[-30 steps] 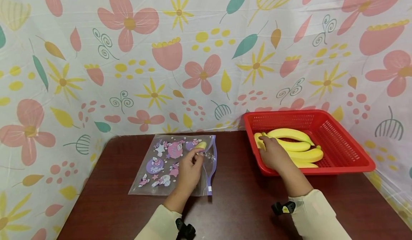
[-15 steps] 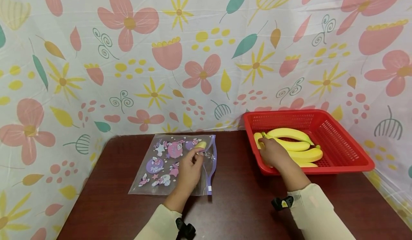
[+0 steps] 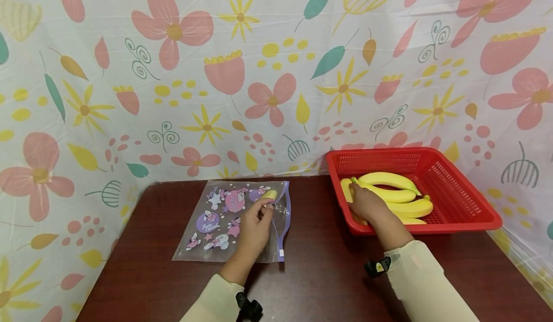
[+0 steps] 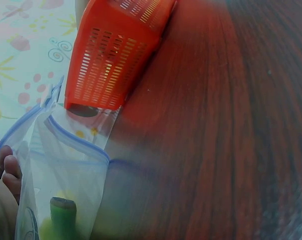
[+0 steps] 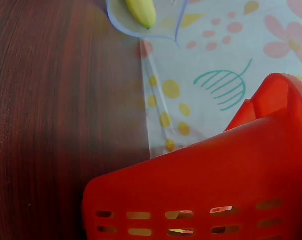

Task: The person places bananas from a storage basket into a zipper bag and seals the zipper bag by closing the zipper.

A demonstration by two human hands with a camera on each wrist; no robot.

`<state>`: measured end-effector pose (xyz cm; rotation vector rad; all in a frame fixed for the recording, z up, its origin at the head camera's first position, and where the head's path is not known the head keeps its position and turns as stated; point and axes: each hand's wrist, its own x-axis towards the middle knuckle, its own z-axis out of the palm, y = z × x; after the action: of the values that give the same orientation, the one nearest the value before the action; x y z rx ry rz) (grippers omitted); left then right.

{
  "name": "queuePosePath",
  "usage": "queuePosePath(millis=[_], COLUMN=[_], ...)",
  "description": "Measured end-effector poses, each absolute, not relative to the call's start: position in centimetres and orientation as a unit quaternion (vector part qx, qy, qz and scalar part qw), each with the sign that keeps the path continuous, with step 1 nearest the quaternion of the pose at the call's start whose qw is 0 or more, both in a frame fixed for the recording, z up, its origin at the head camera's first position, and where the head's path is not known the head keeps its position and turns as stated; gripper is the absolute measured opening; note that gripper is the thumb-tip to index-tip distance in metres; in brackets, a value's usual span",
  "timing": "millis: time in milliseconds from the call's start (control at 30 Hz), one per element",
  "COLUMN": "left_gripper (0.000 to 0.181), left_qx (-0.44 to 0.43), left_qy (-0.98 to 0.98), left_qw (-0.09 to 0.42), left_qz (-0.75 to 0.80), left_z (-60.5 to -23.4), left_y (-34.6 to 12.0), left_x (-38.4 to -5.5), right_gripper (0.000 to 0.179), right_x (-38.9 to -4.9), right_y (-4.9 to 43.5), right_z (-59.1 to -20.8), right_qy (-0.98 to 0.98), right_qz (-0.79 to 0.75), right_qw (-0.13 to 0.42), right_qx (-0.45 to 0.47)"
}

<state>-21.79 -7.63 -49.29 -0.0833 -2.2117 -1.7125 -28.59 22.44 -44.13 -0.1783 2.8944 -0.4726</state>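
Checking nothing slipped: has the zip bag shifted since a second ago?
No. In the head view, the zip bag shows no visible shift either way against the back edge of the dark table.

Between the printed bag (image 3: 190, 252) and the red basket (image 3: 462, 226), 1 strip of table (image 3: 315, 216) leaves room for a hand to pass. The basket's walls bar sideways entry, the right hand (image 3: 369, 206) fills its near left corner, and patterned cloth (image 3: 229, 139) closes the back.

A screened-off tabletop nook, kind of room unclear: flower-printed sheeting (image 3: 276, 39) is hanging behind and on both sides of a dark wood-grain table (image 3: 319, 259).
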Motion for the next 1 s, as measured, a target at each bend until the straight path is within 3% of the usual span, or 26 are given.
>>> queuePosePath(millis=[333, 1000], left_gripper=[0.019, 0.019], left_qx=[-0.036, -0.036], left_qy=[-0.781, -0.782], left_qw=[0.180, 0.177], left_qz=[-0.597, -0.597], left_z=[-49.50, -49.62], left_y=[-7.70, -7.60], left_x=[-21.91, -21.98], right_gripper=[0.069, 0.069], right_x=[-28.59, -28.20], right_y=[22.27, 22.13], right_z=[-43.83, -43.62], right_qy=[0.971, 0.969], right_qz=[-0.176, -0.169], right_qw=[0.155, 0.176], right_qx=[-0.052, -0.046])
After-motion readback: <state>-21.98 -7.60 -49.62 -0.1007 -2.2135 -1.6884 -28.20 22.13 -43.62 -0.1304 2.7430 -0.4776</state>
